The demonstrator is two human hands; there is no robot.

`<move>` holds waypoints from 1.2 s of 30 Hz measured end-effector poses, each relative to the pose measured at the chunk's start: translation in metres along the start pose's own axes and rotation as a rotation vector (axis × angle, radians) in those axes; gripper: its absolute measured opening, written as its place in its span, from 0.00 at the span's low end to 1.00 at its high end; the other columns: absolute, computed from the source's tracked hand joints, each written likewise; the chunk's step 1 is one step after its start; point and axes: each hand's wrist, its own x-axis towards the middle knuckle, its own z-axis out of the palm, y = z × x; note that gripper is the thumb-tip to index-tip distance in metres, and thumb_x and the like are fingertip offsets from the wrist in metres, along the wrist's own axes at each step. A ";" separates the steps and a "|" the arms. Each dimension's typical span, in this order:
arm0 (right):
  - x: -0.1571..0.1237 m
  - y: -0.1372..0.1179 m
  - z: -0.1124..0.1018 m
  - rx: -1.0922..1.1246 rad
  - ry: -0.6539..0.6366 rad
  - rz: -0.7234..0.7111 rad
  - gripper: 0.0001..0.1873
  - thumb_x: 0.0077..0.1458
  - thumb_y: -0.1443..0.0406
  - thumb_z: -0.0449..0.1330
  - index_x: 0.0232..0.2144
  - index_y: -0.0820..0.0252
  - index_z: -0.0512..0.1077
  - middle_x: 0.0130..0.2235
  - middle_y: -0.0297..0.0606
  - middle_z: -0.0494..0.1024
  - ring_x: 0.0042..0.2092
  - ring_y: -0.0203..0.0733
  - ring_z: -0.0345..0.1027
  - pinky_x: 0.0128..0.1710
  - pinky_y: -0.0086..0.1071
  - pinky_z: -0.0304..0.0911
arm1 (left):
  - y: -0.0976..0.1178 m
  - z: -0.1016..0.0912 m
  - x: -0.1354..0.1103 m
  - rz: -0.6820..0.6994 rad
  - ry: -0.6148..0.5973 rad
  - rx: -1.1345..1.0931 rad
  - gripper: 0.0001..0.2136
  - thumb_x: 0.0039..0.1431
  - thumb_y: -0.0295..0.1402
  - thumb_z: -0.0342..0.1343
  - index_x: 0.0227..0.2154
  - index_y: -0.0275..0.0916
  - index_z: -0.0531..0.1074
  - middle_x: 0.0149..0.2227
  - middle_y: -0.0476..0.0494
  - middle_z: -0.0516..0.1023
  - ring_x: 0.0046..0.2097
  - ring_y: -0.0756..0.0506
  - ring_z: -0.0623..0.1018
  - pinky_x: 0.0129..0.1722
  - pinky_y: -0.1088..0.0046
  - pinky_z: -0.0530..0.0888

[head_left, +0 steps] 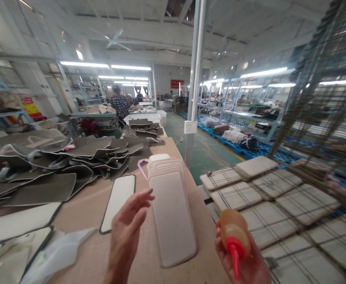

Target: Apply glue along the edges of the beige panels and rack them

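Note:
My right hand (251,262) is wrapped round a squeeze glue bottle (235,225), amber and see-through, with its red nozzle tilted down. It is held over the right side of the table. My left hand (130,225) is raised with fingers stretched out and holds nothing. Just right of its fingertips lies a fanned stack of pale rounded panels (173,217). Partly behind the hand is a white panel with a dark border (121,197), flat on the table. At the stack's far left corner shows a pink loop (142,169).
Grey-brown sheet pieces (49,185) are heaped on the left of the brown table (84,221). A crumpled translucent sheet (62,250) lies near me. On the right, a wire rack (276,197) holds several pale panels. A pole with a socket box (190,127) rises beyond the table; a person (120,104) stands farther back.

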 end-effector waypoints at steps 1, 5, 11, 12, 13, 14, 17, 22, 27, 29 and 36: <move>0.002 -0.002 0.000 -0.009 0.002 -0.004 0.28 0.39 0.58 0.71 0.44 0.65 0.75 0.49 0.50 0.76 0.47 0.48 0.72 0.46 0.38 0.70 | -0.017 0.008 0.014 -0.022 0.013 0.057 0.24 0.49 0.44 0.60 0.47 0.35 0.72 0.44 0.37 0.75 0.43 0.39 0.75 0.42 0.59 0.73; 0.009 -0.006 0.007 -0.053 -0.017 -0.051 0.27 0.45 0.57 0.68 0.48 0.60 0.73 0.52 0.49 0.74 0.50 0.49 0.71 0.47 0.40 0.70 | -0.087 0.031 0.052 0.017 0.107 0.337 0.28 0.50 0.43 0.58 0.53 0.33 0.67 0.46 0.34 0.69 0.42 0.40 0.73 0.39 0.59 0.73; 0.029 0.001 0.028 -0.089 0.021 -0.162 0.33 0.42 0.56 0.69 0.50 0.60 0.70 0.53 0.50 0.73 0.49 0.50 0.72 0.41 0.39 0.73 | -0.119 0.044 0.054 0.165 0.144 0.393 0.19 0.51 0.41 0.56 0.46 0.38 0.73 0.41 0.39 0.69 0.35 0.43 0.72 0.34 0.63 0.74; 0.033 0.003 0.033 -0.084 0.016 -0.171 0.32 0.41 0.56 0.69 0.49 0.61 0.71 0.52 0.50 0.74 0.48 0.49 0.73 0.41 0.37 0.73 | -0.120 0.044 0.053 0.179 0.161 0.405 0.19 0.52 0.41 0.56 0.45 0.39 0.73 0.40 0.41 0.69 0.34 0.44 0.72 0.34 0.64 0.74; 0.037 0.004 0.038 -0.078 0.008 -0.177 0.31 0.41 0.57 0.69 0.48 0.61 0.71 0.51 0.50 0.75 0.48 0.49 0.73 0.41 0.36 0.73 | -0.120 0.044 0.053 0.191 0.172 0.415 0.19 0.52 0.42 0.56 0.45 0.39 0.73 0.39 0.42 0.69 0.33 0.45 0.71 0.33 0.64 0.73; 0.041 0.006 0.043 -0.071 0.001 -0.183 0.30 0.41 0.57 0.70 0.47 0.62 0.72 0.50 0.49 0.76 0.47 0.48 0.74 0.40 0.35 0.73 | -0.121 0.044 0.053 0.205 0.178 0.425 0.20 0.52 0.42 0.56 0.45 0.39 0.74 0.38 0.42 0.69 0.33 0.45 0.71 0.33 0.65 0.73; 0.052 0.009 0.055 -0.065 -0.006 -0.217 0.24 0.42 0.57 0.70 0.41 0.62 0.75 0.43 0.44 0.80 0.44 0.46 0.75 0.39 0.33 0.74 | -0.123 0.043 0.053 0.252 0.196 0.464 0.21 0.52 0.44 0.56 0.46 0.37 0.74 0.37 0.43 0.69 0.33 0.45 0.71 0.34 0.65 0.72; 0.064 0.011 0.063 -0.066 -0.036 -0.279 0.20 0.41 0.59 0.70 0.37 0.61 0.75 0.39 0.40 0.82 0.40 0.43 0.77 0.38 0.33 0.74 | -0.115 0.048 0.048 0.293 0.273 0.482 0.23 0.50 0.46 0.58 0.46 0.37 0.74 0.38 0.43 0.70 0.32 0.46 0.71 0.36 0.65 0.71; 0.067 0.007 0.060 -0.081 -0.055 -0.328 0.24 0.37 0.60 0.73 0.37 0.65 0.75 0.39 0.44 0.82 0.41 0.45 0.77 0.37 0.32 0.74 | -0.092 0.053 0.037 0.091 0.247 0.333 0.22 0.47 0.44 0.61 0.43 0.36 0.73 0.37 0.45 0.74 0.34 0.46 0.73 0.39 0.67 0.71; 0.067 0.003 0.057 -0.087 -0.057 -0.354 0.23 0.38 0.60 0.72 0.37 0.65 0.75 0.38 0.44 0.82 0.40 0.45 0.77 0.37 0.31 0.74 | -0.087 0.054 0.034 -0.087 0.138 0.211 0.22 0.46 0.44 0.62 0.42 0.36 0.73 0.35 0.46 0.76 0.35 0.45 0.75 0.37 0.69 0.72; 0.056 -0.017 0.050 -0.106 -0.067 -0.434 0.22 0.38 0.61 0.73 0.37 0.64 0.76 0.38 0.41 0.82 0.39 0.42 0.77 0.39 0.30 0.74 | -0.070 0.042 0.042 -0.275 0.020 0.216 0.25 0.46 0.45 0.61 0.45 0.33 0.74 0.44 0.40 0.79 0.47 0.40 0.75 0.44 0.68 0.72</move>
